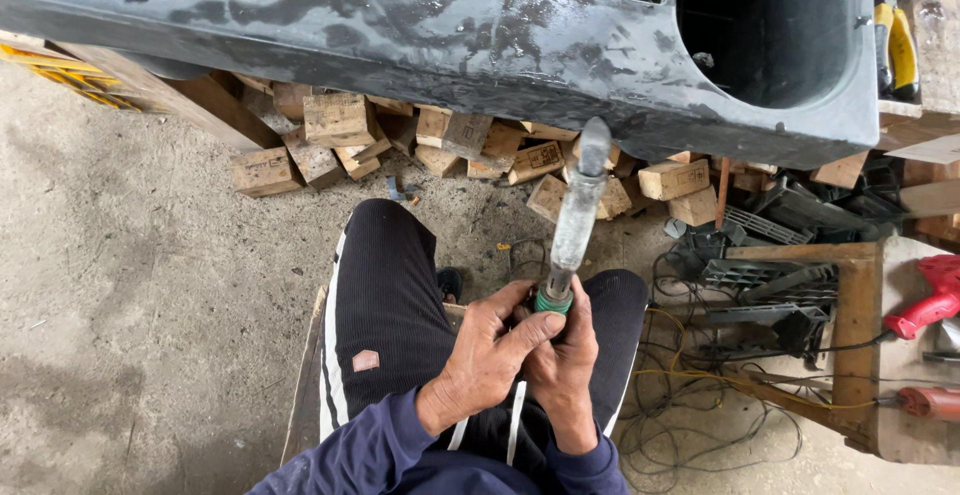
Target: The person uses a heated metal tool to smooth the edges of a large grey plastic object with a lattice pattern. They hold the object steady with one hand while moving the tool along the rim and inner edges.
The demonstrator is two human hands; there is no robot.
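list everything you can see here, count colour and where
moulded panel: one, dark grey, scuffed, across the top
wooden blocks: many, tan, piled under the panel
tool: one, dusty grey with green collar, upright at centre
power drill: one, red, right edge on a wooden stand
cables: a tangle, black and yellow, on the floor at right
concrete floor: grey, left side
trousers: black with white stripes, centre
left hand: wrapped on the tool's base
right hand: gripping the base, touching the left hand

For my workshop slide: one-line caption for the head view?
Seated person, both hands gripping a grey tool below a dark moulded panel.
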